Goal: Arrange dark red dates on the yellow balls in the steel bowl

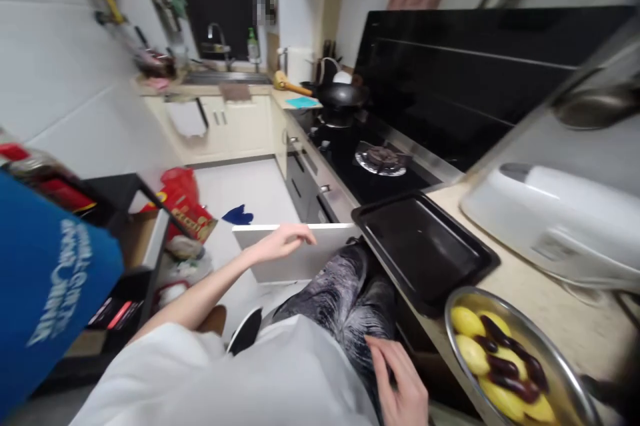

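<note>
My left hand (289,241) reaches forward with its fingers loosely stretched, at the top edge of an open white cabinet door (305,254). Whether it touches the door, I cannot tell. My right hand (401,379) hangs low by my thigh, fingers apart and nothing seen in them. To its right, a metal bowl (453,346) on the counter holds several yellow, peeled-potato-like pieces (473,354) and dark purple, elongated pieces (503,366). A black baking tray (425,246) lies on the counter ahead of the bowl, slightly over the front edge.
Beyond the tray is a black gas stove (345,169) with a wok (343,96). A white appliance (565,213) stands at the right. Left are a dark shelf (117,183), a blue bag (50,279) and red bags (180,196). A dark blue item (239,215) lies on the floor.
</note>
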Available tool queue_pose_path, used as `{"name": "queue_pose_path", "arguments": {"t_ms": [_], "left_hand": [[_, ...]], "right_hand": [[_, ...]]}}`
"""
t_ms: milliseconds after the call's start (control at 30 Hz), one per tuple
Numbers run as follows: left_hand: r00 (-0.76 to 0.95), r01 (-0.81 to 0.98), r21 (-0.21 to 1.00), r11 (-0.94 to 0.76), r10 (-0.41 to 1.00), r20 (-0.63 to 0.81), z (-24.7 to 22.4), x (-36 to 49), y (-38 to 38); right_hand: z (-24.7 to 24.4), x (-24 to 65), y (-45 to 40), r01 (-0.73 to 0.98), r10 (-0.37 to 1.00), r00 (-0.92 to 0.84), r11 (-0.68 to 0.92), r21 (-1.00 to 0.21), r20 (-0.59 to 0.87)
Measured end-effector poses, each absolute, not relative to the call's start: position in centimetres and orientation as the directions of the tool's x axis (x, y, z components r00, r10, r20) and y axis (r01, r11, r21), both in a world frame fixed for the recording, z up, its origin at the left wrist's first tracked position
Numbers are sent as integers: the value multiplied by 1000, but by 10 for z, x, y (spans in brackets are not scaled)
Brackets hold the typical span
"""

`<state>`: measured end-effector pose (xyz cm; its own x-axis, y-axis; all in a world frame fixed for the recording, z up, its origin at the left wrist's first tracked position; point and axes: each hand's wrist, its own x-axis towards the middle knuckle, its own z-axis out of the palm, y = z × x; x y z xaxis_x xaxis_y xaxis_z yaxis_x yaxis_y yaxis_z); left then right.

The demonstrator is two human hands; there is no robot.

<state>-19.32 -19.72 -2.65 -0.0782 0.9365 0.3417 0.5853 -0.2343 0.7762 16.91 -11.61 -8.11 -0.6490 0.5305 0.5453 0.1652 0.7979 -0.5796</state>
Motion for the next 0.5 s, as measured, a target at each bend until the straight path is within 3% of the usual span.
{"name": "queue_pose_path", "arguments": {"t_ms": [100, 167, 367, 500], "left_hand": [[-592, 511, 859, 10, 729, 344, -61, -221, -230], [-750, 441, 888, 131, 597, 284, -89, -233, -256], [-961, 186, 898, 398, 262, 83, -165, -230, -342], [-976, 50, 853, 520, 205, -68, -202, -210, -369]], "right_hand": [[-91, 169, -110, 132, 457, -717, 831, -540, 527], [-95, 169, -106, 116, 417, -755, 845, -522, 506], [-102, 159, -102, 53, 324, -834, 853, -519, 446], [-106, 148, -101, 35, 279, -859, 869, -494, 430]]}}
